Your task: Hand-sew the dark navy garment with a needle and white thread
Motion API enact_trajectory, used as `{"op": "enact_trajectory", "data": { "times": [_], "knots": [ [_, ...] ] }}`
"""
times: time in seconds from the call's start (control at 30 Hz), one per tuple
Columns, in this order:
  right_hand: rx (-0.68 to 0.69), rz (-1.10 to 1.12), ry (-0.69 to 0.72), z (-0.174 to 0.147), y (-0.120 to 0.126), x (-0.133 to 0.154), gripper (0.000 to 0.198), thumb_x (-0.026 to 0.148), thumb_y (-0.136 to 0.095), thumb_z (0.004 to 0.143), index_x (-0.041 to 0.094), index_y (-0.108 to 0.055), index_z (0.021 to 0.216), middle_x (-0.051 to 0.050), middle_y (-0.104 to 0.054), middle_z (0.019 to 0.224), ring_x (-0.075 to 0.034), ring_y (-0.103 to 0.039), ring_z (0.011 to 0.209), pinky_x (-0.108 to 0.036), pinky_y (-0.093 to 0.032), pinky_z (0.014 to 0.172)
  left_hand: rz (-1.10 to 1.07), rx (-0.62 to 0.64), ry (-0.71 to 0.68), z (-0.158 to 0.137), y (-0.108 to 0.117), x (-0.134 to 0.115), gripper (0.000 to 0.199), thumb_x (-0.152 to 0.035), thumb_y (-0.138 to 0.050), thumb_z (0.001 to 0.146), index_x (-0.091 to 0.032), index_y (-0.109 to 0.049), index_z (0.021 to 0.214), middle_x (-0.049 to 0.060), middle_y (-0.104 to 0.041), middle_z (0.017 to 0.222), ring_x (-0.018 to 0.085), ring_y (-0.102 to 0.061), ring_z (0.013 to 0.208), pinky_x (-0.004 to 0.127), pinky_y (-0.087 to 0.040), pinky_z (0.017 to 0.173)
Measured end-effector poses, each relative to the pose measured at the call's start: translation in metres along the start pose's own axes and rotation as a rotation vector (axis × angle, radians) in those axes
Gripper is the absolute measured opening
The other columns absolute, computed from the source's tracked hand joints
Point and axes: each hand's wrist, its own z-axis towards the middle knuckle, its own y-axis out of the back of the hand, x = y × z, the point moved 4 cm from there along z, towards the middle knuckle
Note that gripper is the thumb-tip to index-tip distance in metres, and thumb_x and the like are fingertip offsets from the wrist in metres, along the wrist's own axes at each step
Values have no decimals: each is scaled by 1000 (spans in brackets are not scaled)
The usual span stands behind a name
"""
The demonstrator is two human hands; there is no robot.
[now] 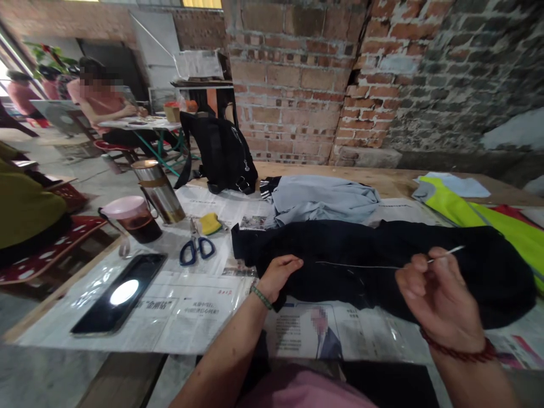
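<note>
Room: brick wall along the far side, rougher and darker to the right. Concrete floor. Far left, a person in a pink top sits at a second bench with green legs; a small brown box is on it, contents too small to read.

Main bench: wood, bare along the far edge, otherwise covered with newspaper under what looks like clear plastic.

Dark cloth lies across the middle and right of the bench, nearest the hands. Hi-vis yellow garment at the far right, grey-blue garment bunched just beyond the dark cloth.

Containers: black backpack stands upright on the far part, left of the grey-blue garment; contents hidden. Steel tumbler with a brown band stands left of and nearer than the backpack; can't see inside. Left of it, near the bench edge, a clear cup holds dark reddish-brown liquid under a pinkish lid.

Phone lies flat at near left, light glaring off the screen.

Right hand: over the dark cloth, fingers pinching a pale needle-like tool. Left hand: on the dark cloth, thumb and index tips close together; can't tell if a fold is between them.

Blue-handled scissors right of the phone, yellow sponge-like piece just beside them. White thread runs from the dark cloth toward the right hand.
</note>
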Motion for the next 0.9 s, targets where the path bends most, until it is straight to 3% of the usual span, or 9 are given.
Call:
{"op": "enact_trajectory", "data": {
  "times": [0.1,0.2,0.27,0.43,0.9],
  "knots": [
    [120,-47,-265,-9,-12,-33,8,31,-54,79,23,-53,82,6,-43,47,-4,-34,32,-19,-29,36,-5,-1,-12,-2,0,-4,21,-35,-71,58,-16,-68,66,0,-63,65,12,-53,64,23,-38,61],
    [261,-234,-571,-23,-25,-73,16,34,-53,79,18,-53,82,8,-38,38,-3,-30,28,-16,-22,33,-31,17,-2,-4,-1,-6,24,-35,-72,56,-16,-70,71,1,-66,69,13,-55,67,23,-39,63],
    [302,-346,-674,-29,-32,-94,22,38,-53,78,16,-52,83,8,-40,39,-2,-29,28,-15,-18,31,-59,40,16,-4,-2,-6,26,-34,-72,56,-16,-70,74,2,-67,70,14,-56,66,24,-40,62],
    [281,-474,-686,-25,-39,-119,28,43,-52,76,15,-52,81,8,-44,45,-2,-31,29,-14,-17,29,-53,84,11,-6,-2,-8,23,-30,-72,58,-16,-71,76,1,-66,67,12,-54,61,22,-39,58],
    [205,-499,-702,-19,-40,-123,28,43,-55,71,15,-51,77,9,-42,42,-1,-28,27,-14,-16,28,-4,108,-39,-9,-6,-13,21,-30,-71,59,-16,-71,74,1,-67,68,13,-55,63,23,-40,61]
  ]
}}
